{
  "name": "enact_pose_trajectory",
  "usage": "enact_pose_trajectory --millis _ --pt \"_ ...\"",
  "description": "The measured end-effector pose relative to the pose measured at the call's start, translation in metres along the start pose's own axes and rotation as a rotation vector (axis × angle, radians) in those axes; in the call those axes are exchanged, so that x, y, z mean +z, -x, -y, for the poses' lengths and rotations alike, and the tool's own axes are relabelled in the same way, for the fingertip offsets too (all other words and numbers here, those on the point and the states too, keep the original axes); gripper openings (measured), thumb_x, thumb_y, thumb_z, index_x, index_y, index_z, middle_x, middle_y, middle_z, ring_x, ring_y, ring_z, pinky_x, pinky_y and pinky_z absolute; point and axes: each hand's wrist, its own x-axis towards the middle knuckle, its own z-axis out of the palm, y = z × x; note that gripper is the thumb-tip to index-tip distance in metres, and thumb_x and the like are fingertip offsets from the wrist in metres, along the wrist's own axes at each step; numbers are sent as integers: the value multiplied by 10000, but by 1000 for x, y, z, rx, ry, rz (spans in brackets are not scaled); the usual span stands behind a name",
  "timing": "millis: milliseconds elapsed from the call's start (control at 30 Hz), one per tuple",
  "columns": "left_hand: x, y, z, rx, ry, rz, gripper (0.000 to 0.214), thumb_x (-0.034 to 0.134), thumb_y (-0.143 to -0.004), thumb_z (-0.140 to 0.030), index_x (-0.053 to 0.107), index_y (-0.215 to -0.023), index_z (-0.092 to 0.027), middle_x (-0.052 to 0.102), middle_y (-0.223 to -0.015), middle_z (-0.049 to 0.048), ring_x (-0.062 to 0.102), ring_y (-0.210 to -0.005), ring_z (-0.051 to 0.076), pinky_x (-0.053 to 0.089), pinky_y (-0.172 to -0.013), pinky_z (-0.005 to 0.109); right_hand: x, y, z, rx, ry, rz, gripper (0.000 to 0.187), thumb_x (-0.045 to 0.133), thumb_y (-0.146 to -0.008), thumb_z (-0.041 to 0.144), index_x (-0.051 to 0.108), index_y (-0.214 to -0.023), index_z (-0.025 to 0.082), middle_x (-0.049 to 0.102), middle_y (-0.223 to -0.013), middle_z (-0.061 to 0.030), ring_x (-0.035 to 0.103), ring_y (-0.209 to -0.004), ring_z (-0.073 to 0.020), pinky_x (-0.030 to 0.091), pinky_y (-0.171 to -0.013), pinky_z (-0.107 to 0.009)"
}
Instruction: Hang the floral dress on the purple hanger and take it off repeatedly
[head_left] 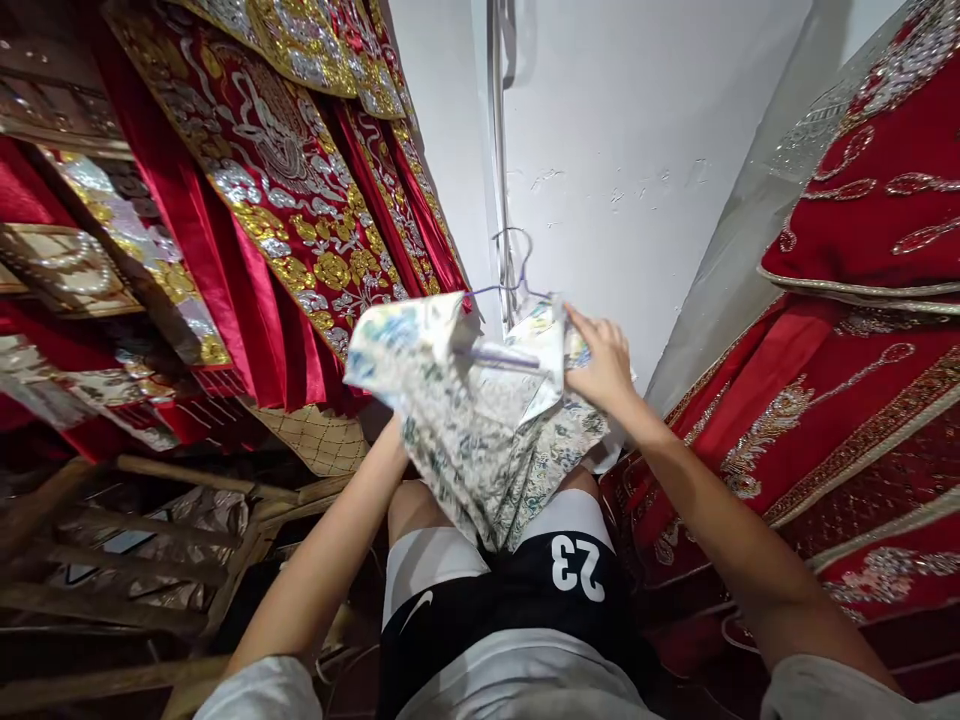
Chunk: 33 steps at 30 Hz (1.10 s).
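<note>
A pale floral garment with white edging hangs in front of my legs on a thin purple wire hanger. The hanger's hook stands up above the neckline, against the wall. Beside the neckline, my right hand grips the garment's right shoulder, the thumb on the white edge. At the left, my left forearm reaches up to the garment's other side. Cloth covers that hand, so its fingers are hidden.
Red embroidered garments with gold and silver work hang at the left. More beaded red clothing fills the right. A metal pole runs along the white wall. At lower left stands a wooden slatted frame.
</note>
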Motion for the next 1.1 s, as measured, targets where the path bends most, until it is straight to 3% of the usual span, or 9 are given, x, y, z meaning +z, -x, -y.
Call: enact_pose_trajectory --millis 100,267,400,567,667,767,867,967,1100 --pt "1 12 29 -68 189 -67 851 198 -887 -831 604 -1342 -238 715 -1271 116 550 -1371 335 514 -1064 512 -2 -27 -12 111 61 -61 669 679 -791 497 604 -1405 241 584 -1171 -173 505 -1101 -433 416 -912 -603" --pt "34 26 57 -130 372 -215 711 776 -697 -568 597 -1312 -260 639 -1428 81 497 -1434 334 432 -1188 435 13 -49 2 -14 95 -29 716 683 -786 473 548 -1456 263 567 -1257 -169 492 -1151 -426 401 -945 -576" --pt "46 36 72 -174 463 -282 776 818 -658 -438 556 -1367 -263 650 -1413 79 544 -1395 326 430 -1201 447 16 -41 8 -98 99 58 817 709 -746 369 471 -1525 309 543 -1384 -144 476 -1241 -411 395 -1003 -588" --pt "52 63 90 -227 437 -208 787 831 -684 -462 550 -1391 -262 635 -1438 96 546 -1395 334 453 -1186 460 13 -18 15 -180 -108 87 693 650 -775 290 535 -1458 286 470 -1561 -83 325 -1470 -390 284 -1161 -632" --pt "66 83 94 -249 494 -224 792 813 -719 -476 527 -1426 -263 595 -1485 100 517 -1424 321 442 -1196 443 34 26 34 -2 -386 -35 509 541 -870 299 567 -1378 281 571 -1450 -86 460 -1393 -317 378 -1138 -557" --pt "80 94 92 -268 516 -217 776 802 -734 -470 531 -1435 -277 596 -1486 87 514 -1427 314 437 -1201 440 78 89 57 473 -646 -177 321 535 -876 420 592 -1147 256 665 -1176 -124 622 -1097 -305 516 -942 -486" --pt "81 96 86 -224 490 -193 777 803 -736 -445 532 -1447 -283 611 -1471 67 515 -1427 306 414 -1219 430 119 133 68 791 -808 -51 272 480 -889 510 543 -930 249 647 -911 -83 623 -862 -275 520 -784 -421" --pt "75 97 81 -212 492 -231 785 801 -732 -434 527 -1455 -297 630 -1450 50 518 -1425 300 414 -1217 408 134 142 64 792 -908 184 309 474 -894 538 495 -776 253 559 -693 -13 549 -672 -220 455 -664 -354" --pt "72 104 74 -254 549 -260 800 831 -721 -422 537 -1448 -267 648 -1422 82 542 -1398 321 436 -1189 420 124 134 53 704 -957 279 331 515 -875 495 466 -669 241 530 -621 14 489 -591 -163 385 -602 -301"
